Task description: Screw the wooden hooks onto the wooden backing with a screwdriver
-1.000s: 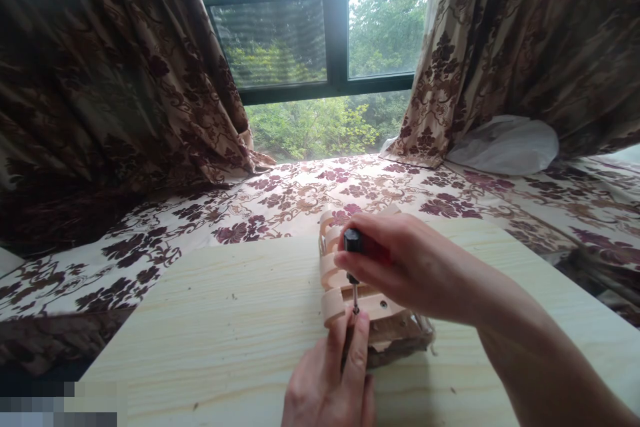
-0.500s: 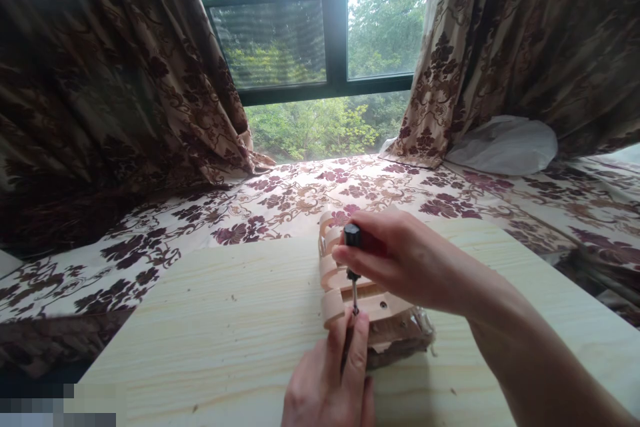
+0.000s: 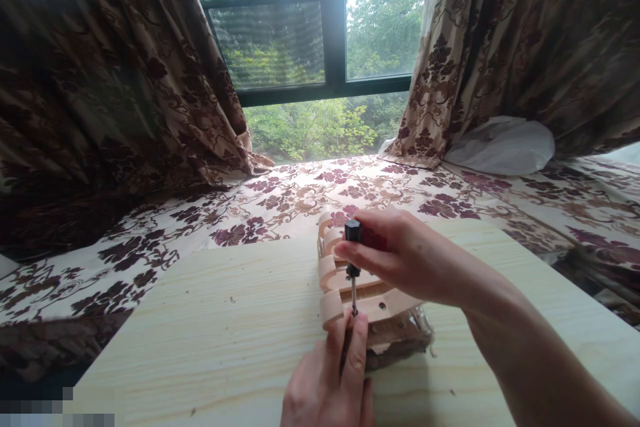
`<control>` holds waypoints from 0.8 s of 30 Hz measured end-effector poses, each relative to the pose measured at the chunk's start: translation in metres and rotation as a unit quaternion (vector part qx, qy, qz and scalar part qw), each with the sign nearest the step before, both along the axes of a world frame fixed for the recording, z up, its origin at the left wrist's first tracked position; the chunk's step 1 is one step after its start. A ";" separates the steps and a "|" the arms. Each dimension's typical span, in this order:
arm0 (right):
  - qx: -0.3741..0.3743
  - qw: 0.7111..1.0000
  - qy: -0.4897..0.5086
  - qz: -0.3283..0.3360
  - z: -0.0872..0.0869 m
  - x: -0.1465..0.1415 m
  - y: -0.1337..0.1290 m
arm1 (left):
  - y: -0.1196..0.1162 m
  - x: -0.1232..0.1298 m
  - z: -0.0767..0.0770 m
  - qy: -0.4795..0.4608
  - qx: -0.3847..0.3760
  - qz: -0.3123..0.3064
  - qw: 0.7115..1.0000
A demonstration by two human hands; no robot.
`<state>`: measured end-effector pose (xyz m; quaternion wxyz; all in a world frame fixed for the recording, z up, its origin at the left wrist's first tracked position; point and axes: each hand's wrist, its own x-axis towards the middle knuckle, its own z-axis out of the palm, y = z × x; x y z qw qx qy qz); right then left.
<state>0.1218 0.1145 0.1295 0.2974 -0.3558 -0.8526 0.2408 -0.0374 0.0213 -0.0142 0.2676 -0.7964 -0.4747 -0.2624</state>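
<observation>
In my right hand (image 3: 400, 247) is a screwdriver (image 3: 353, 232) with a black handle, held upright, its metal shaft pointing down. Its tip meets a small dark screw (image 3: 355, 312) on the nearest of several peach-coloured strips with curled ends (image 3: 331, 310). My left hand (image 3: 333, 373) comes from below, its fingertips pinched close around the screw and the driver's tip. The strips lie side by side on a brown, wood-like piece (image 3: 395, 340), partly wrapped in clear plastic. Another dark screw or hole (image 3: 383, 305) shows to the right. My right hand hides part of the strips.
A pale wooden board (image 3: 215, 333) lies under the work, with small dark specks on it. Behind it spreads a floral cloth (image 3: 300, 193) up to a window (image 3: 335, 27). Patterned curtains (image 3: 200, 80) hang at both sides. A white plastic bag (image 3: 503, 145) sits at the back right.
The screwdriver handle and my right fingers have shifted very slightly. My left hand stays at the screwdriver's tip, and the strips remain in place.
</observation>
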 end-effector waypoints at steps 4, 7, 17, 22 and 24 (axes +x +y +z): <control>-0.003 1.000 0.001 -0.003 0.002 0.000 -0.001 | 0.000 0.000 0.000 -0.005 -0.004 0.002 1.000; -0.007 0.999 0.015 0.035 0.005 0.001 -0.006 | -0.001 -0.003 0.003 0.025 -0.012 -0.011 1.000; 0.035 0.999 -0.002 -0.022 0.003 0.001 -0.002 | 0.000 -0.002 0.003 0.014 -0.002 -0.001 1.000; 0.025 0.998 0.003 0.056 0.007 0.000 -0.011 | -0.001 -0.005 0.007 0.036 -0.009 -0.010 0.999; 0.023 0.997 -0.001 0.069 0.008 0.000 -0.011 | -0.002 -0.005 0.007 0.036 -0.011 -0.009 0.999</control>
